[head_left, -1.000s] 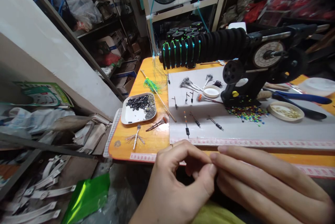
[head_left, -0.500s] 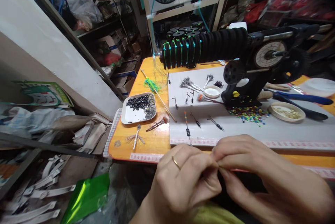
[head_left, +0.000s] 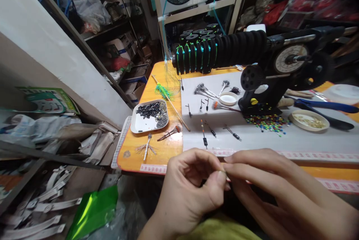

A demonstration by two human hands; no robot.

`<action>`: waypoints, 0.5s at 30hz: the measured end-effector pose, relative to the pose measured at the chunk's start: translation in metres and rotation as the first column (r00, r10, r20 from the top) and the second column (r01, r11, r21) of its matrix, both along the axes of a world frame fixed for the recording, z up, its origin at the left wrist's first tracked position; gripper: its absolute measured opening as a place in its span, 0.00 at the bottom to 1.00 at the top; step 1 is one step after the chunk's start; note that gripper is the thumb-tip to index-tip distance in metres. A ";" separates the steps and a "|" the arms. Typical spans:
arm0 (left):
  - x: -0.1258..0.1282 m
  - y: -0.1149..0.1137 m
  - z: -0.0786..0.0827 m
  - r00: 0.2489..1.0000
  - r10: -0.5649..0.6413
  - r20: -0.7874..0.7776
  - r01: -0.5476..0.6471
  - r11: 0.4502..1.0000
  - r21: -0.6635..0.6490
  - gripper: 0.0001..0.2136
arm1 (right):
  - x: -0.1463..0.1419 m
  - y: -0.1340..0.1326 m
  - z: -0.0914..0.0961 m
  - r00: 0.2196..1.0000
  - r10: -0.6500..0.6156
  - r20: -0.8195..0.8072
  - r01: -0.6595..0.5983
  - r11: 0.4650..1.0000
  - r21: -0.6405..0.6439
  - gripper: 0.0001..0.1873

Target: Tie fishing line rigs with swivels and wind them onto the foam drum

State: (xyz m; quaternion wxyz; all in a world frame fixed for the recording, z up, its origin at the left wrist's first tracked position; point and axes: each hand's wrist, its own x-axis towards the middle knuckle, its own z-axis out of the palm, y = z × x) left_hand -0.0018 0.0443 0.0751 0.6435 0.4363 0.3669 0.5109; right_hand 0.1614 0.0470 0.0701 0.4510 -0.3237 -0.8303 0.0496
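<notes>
My left hand (head_left: 193,187) is at the table's front edge, thumb and forefinger pinched together. Against its fingertips rest the fingers of my right hand (head_left: 269,180), also closed together. Whatever lies between the fingertips is too small to make out. Just beyond my hands on the white board (head_left: 193,135) is a thin rod with an orange tip and a black block (head_left: 205,141). Near it lie other small dark pieces with black blocks, among them one at the right (head_left: 235,135) and one beside the rod (head_left: 213,133).
A black ribbed roller machine (head_left: 224,53) stands over the board, wound with green and blue strands. Multicoloured beads (head_left: 269,122) lie beneath. A white tray (head_left: 137,126) of black pieces, a stick with green fibres (head_left: 162,90), a gold-filled dish (head_left: 310,128) and blue-handled pliers (head_left: 325,104) surround.
My left hand has turned so that its thumb and curled forefinger now show. My right fingers have straightened somewhat. The orange-tipped rod has shifted slightly right.
</notes>
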 end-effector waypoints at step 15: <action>-0.011 -0.014 -0.013 0.961 0.197 -0.195 -0.157 0.967 0.202 0.03 | 0.003 -0.006 -0.014 0.982 -0.065 -0.180 0.016 0.965 -0.263 0.10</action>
